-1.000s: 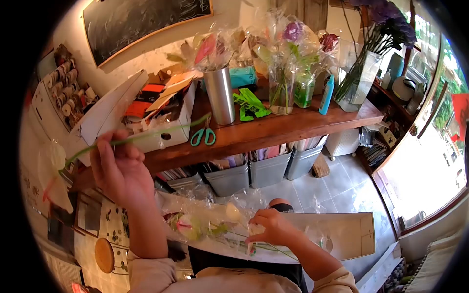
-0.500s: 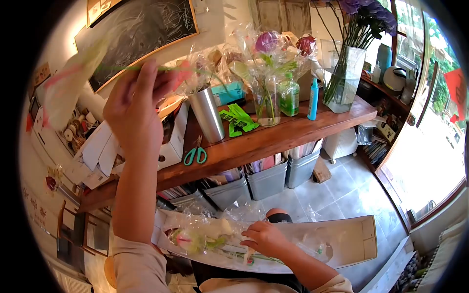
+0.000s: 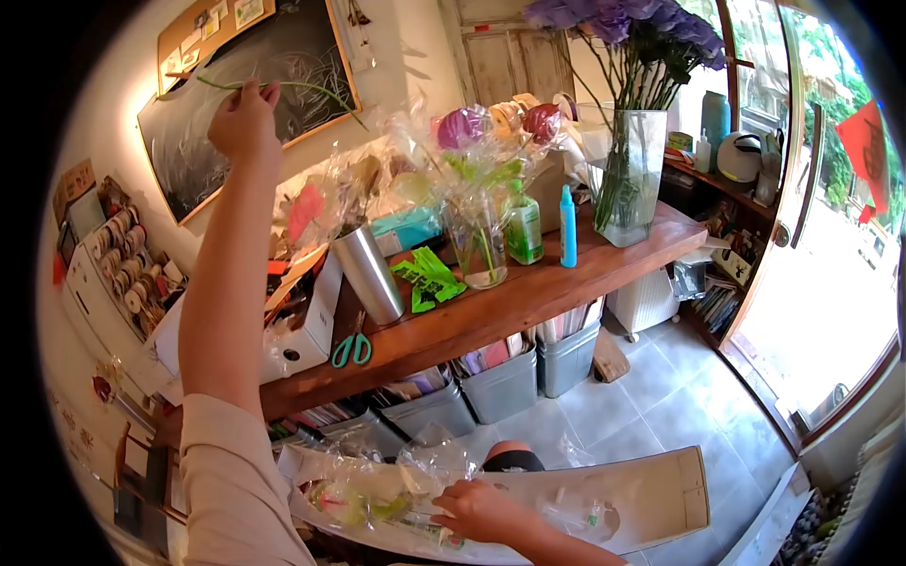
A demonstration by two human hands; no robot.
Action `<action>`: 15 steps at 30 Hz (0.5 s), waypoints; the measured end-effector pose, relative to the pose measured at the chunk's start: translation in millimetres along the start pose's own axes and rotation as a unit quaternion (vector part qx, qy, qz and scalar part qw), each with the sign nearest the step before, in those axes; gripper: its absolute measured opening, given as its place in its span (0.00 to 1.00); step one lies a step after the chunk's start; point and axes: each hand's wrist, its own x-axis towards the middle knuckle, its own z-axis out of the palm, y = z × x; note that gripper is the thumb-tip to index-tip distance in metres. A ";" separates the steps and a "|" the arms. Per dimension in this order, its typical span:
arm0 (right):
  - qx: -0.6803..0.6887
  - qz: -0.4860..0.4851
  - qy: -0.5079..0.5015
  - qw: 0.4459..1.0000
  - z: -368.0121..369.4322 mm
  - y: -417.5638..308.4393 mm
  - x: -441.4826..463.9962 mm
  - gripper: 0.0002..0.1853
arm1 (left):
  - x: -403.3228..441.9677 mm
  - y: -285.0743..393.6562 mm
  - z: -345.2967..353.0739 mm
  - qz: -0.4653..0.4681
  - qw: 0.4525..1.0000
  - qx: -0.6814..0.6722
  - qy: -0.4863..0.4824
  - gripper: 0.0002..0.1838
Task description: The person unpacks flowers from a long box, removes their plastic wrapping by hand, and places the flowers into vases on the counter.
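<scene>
My left hand is raised at the upper left, in front of the chalkboard, its fingers pinched round a thin green stem. My right hand is low in view, over a long open cardboard box. Its fingers are bent beside plastic-wrapped flowers that lie in the box; whether they grip anything is hidden. On the wooden table are a metal vase, teal-handled scissors, green packets and a clear vase with wrapped flowers.
A glass vase of purple flowers stands at the table's right, near a blue bottle and a green bottle. Grey bins sit below. A white box is at the left. The doorway is at the right.
My left hand has risen with the stem, from above the white box up to the chalkboard. My right hand stays over the long box. The view has shifted.
</scene>
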 end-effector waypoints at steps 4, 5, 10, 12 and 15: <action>0.002 -0.006 -0.028 1.000 3.9 3.7 -5.2 0.15 | 35.9 -21.6 32.4 -0.012 0.998 0.023 0.052 0.11; 0.001 -0.003 -0.037 0.999 1.2 6.5 -6.1 0.15 | 40.2 -30.0 39.5 -0.016 0.997 0.030 0.067 0.11; 0.011 0.039 -0.077 0.996 -4.8 9.8 -8.6 0.14 | 19.5 -86.7 73.5 -0.144 0.980 0.121 -0.057 0.11; 0.027 0.051 -0.087 0.995 -6.0 14.1 -6.5 0.15 | 14.7 -130.2 76.1 -0.243 0.961 0.089 -0.098 0.06; 0.045 0.059 -0.089 0.993 -9.8 15.4 -4.4 0.16 | -18.9 -156.2 79.4 -0.286 0.929 0.175 -0.158 0.07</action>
